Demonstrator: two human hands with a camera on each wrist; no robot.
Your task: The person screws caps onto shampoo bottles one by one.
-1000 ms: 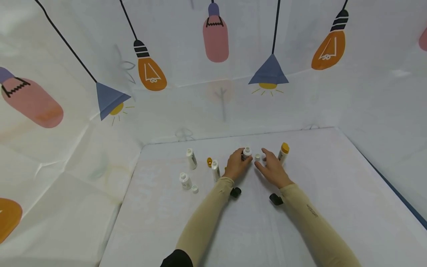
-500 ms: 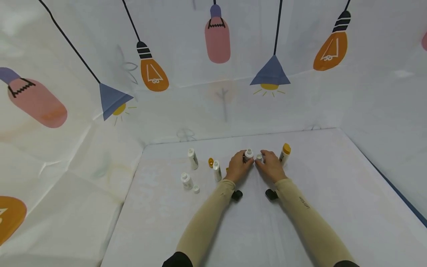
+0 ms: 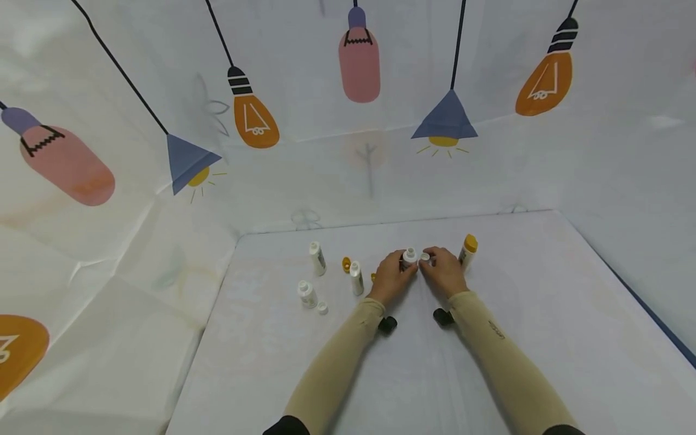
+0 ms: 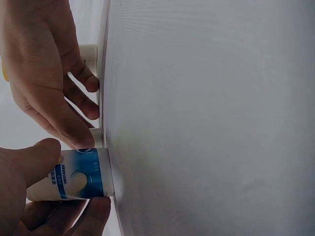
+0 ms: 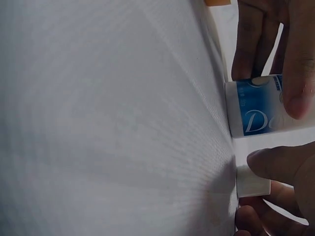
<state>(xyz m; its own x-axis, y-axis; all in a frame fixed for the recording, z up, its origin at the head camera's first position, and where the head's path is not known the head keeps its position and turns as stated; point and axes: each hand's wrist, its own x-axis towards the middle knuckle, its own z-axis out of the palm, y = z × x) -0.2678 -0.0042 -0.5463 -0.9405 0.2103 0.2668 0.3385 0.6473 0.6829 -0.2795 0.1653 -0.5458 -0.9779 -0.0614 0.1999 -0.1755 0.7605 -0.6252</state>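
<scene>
Left hand curls round one bottle, right hand pinches one cap; four more bottles stand nearby.

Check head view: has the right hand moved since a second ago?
Yes: the right hand has shifted left, toward the left hand, judged against the standing orange-capped bottle.

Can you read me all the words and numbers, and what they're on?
"D", then an unclear letter: blue-and-white bottle, in the left hand.
Small print on that bottle: too blurred.
Mark on the right sleeve: too small.
Print on the other bottles: too small.
</scene>
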